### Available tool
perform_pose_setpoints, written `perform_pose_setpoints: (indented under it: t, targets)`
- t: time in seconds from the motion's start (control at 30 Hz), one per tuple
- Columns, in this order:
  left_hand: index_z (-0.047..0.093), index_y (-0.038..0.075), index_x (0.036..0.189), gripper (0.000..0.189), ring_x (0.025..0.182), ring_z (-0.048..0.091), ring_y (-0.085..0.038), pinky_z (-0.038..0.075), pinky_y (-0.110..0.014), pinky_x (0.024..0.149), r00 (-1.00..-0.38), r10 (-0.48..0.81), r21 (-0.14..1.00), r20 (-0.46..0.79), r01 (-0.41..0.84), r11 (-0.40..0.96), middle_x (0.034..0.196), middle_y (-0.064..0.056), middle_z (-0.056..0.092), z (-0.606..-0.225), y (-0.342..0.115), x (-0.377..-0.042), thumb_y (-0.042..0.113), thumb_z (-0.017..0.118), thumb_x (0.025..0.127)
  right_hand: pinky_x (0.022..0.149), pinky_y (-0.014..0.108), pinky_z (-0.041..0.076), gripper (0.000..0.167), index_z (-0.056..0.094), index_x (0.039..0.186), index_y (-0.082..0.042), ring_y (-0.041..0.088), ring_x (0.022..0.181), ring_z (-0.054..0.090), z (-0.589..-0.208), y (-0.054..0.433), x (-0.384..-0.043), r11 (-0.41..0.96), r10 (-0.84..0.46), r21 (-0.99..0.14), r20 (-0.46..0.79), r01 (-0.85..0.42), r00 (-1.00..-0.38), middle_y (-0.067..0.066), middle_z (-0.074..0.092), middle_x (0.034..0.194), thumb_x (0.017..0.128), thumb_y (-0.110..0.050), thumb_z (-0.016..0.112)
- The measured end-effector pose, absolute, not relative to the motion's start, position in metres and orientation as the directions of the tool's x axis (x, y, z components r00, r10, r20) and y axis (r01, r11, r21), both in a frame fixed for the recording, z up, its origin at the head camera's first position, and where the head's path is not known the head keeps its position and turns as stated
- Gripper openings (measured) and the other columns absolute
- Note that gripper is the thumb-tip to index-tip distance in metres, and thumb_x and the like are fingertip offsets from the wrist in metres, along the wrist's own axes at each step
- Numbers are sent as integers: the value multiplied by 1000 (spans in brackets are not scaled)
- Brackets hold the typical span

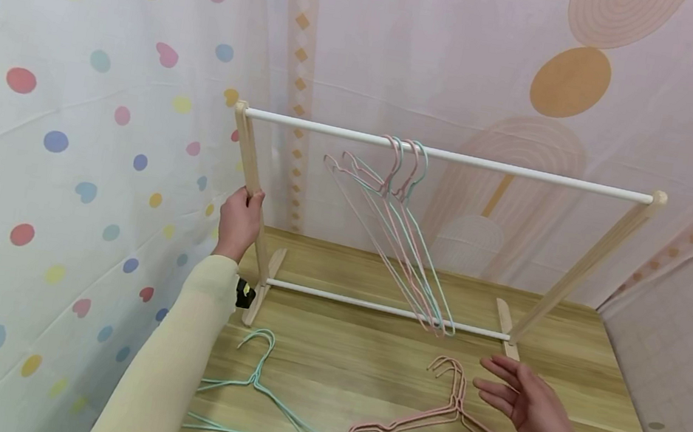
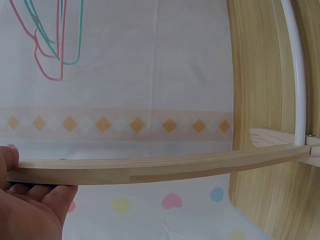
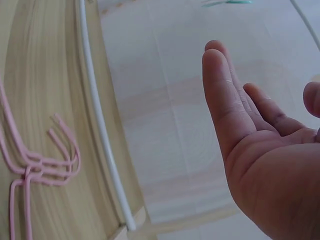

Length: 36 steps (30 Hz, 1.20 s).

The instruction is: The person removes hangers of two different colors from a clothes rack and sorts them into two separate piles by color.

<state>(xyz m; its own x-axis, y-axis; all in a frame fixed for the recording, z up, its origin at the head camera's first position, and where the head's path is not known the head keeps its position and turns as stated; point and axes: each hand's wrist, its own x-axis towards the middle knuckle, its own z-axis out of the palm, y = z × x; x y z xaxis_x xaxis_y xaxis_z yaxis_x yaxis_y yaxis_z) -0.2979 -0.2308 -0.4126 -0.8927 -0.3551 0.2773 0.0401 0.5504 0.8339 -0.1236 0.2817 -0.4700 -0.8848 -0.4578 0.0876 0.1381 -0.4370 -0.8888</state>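
My left hand (image 1: 239,221) grips the left wooden post (image 2: 150,169) of a small clothes rack, fingers and thumb wrapped round it. Several pink and mint-green hangers (image 1: 410,218) hang close together near the middle of the rack's white top bar (image 1: 332,129). Over the table at the right, my right hand (image 1: 529,407) is held in the air with fingers extended, holding nothing. Just left of it lie pink hangers (image 1: 458,412), hooks toward the rack. Mint-green hangers (image 1: 257,382) lie on the table to the left, partly covered by my left sleeve.
The rack's lower white bar (image 1: 374,304) runs close above the wooden table (image 1: 326,355). Its right post (image 1: 583,270) stands beyond my right hand. Patterned curtains (image 1: 102,97) enclose the table at the left, back and right.
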Motion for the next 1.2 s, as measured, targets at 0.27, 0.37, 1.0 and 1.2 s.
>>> perform_pose_setpoints:
  t: [0.27, 0.37, 1.0, 1.2]
  targets:
    - [58, -3, 98, 32, 63, 44, -28, 38, -37, 58, -886, -355, 825, 298, 52, 563, 71, -12, 44, -415, -232, -300, 26, 46, 105, 92, 41, 46, 40, 53, 135, -10, 29, 111, 61, -465, 262, -135, -309, -436, -947, 60, 87, -898, 5, 58, 130, 109, -24, 26]
    - [58, -3, 98, 33, 63, 44, -28, 38, -37, 58, -885, -354, 822, 304, 56, 566, 71, -12, 44, -416, -232, -300, 26, 46, 105, 92, 41, 46, 40, 50, 137, -6, 28, 111, 61, -464, 255, -139, -265, -410, -962, 46, 70, -911, 4, 58, 130, 109, -26, 29]
    - [59, -5, 101, 35, 63, 43, -29, 38, -38, 58, -886, -357, 829, 295, 51, 558, 71, -12, 43, -414, -230, -298, 27, 46, 105, 97, 36, 44, 66, 22, 147, 11, 18, 115, 57, -450, 212, -162, -194, -314, -977, -19, 84, -949, 26, 31, 146, 106, -38, 38]
    - [60, -5, 104, 37, 63, 44, -28, 39, -37, 57, -885, -357, 826, 299, 53, 561, 71, -12, 43, -416, -230, -300, 28, 45, 105, 97, 33, 44, 67, 22, 148, 11, 15, 116, 55, -446, 202, -170, -229, -295, -970, -14, 85, -955, 31, 24, 149, 105, -37, 41]
